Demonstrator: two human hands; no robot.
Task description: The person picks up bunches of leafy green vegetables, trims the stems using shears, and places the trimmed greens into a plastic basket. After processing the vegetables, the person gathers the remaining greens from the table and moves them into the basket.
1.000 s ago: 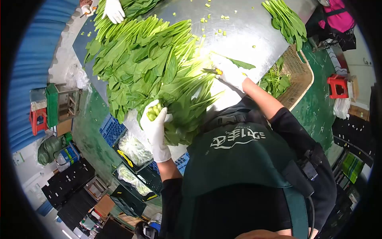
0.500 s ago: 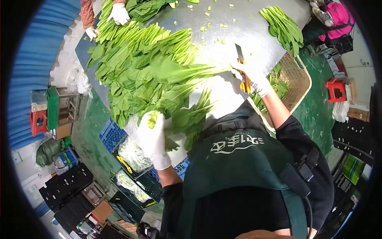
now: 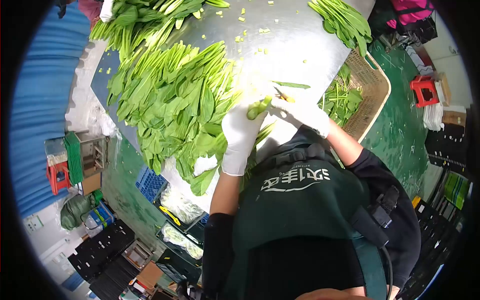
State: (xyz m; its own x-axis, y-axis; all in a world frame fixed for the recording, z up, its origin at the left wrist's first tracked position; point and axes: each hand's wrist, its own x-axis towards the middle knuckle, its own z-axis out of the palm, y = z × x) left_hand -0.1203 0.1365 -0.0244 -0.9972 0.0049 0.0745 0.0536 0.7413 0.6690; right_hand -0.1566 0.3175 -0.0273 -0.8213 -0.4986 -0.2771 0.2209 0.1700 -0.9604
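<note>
My left hand (image 3: 241, 134), white glove on, is curled shut around a short bundle of green stems (image 3: 259, 107); the cut ends poke out above my fingers (image 3: 250, 120), just off the near edge of the big leafy greens pile (image 3: 172, 100). My right hand (image 3: 300, 112), also gloved, sits right beside the left, nearly touching it, fingers closed on a knife (image 3: 283, 95) with a yellow-orange handle; only a bit of handle and dark blade shows above the glove, so I can't tell exactly where the blade tip meets the stems. Both hands are over the steel tabletop (image 3: 295, 45), close to my chest and the green apron (image 3: 300, 200). The pile lies stems toward the centre of the tabletop, leaves toward the left edge. Small chopped stem bits (image 3: 260, 32) are scattered on the bare metal further out. A separate smaller bunch of greens (image 3: 342, 22) lies at the far right of the tabletop. A woven basket (image 3: 372, 92) with green trimmings in it stands off the tabletop's right edge, near my right forearm.
</note>
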